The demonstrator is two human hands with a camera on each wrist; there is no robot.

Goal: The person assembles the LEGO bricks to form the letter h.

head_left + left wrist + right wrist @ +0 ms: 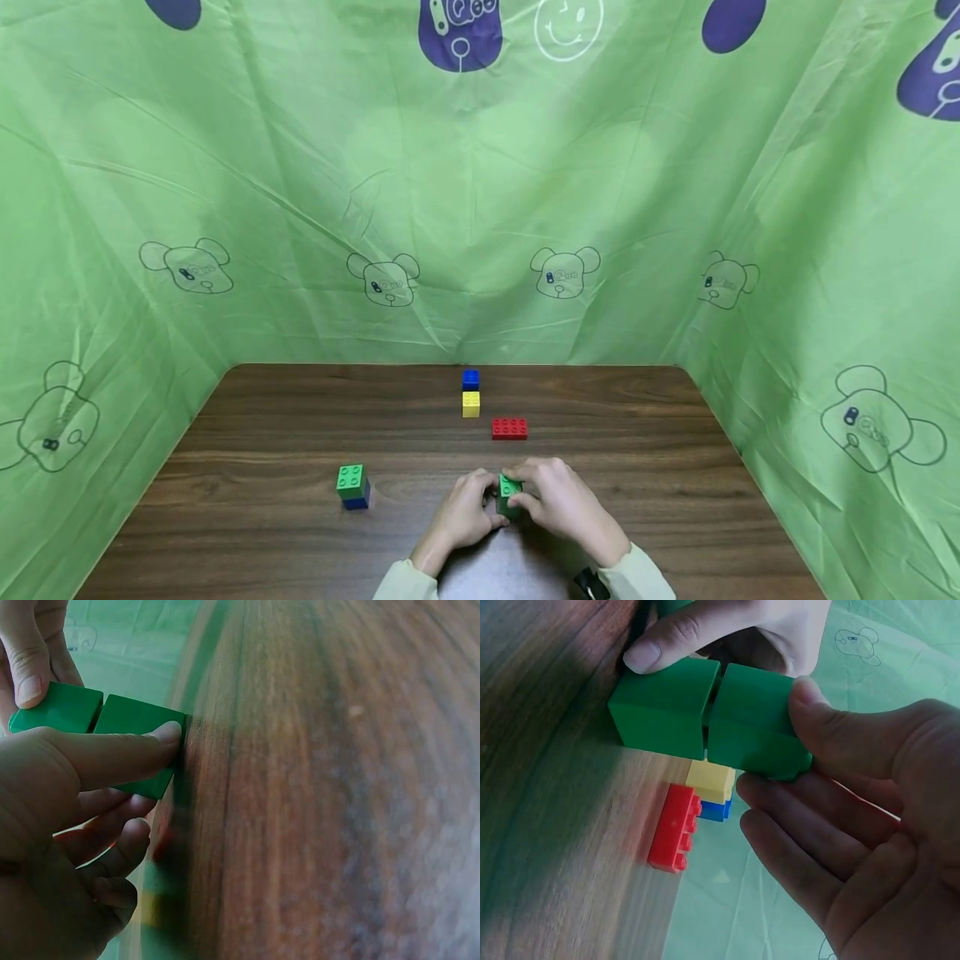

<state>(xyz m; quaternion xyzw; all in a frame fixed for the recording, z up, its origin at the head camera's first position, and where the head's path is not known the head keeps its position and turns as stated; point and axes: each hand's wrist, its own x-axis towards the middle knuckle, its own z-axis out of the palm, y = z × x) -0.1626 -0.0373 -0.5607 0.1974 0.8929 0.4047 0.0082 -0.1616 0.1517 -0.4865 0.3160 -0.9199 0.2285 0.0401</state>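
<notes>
Two green toy bricks stand one above the other at the front middle of the table, with a narrow gap between them in both wrist views. My left hand pinches the lower green brick, its thumb across the side near the tabletop. With thumb and fingers, my right hand grips the upper green brick. Studs show on the upper brick's top in the head view. Whether the bricks are partly joined I cannot tell.
Beyond my hands lie a red brick, a yellow brick and a blue brick. To the left, a green brick sits on a blue brick. Green cloth surrounds the wooden table.
</notes>
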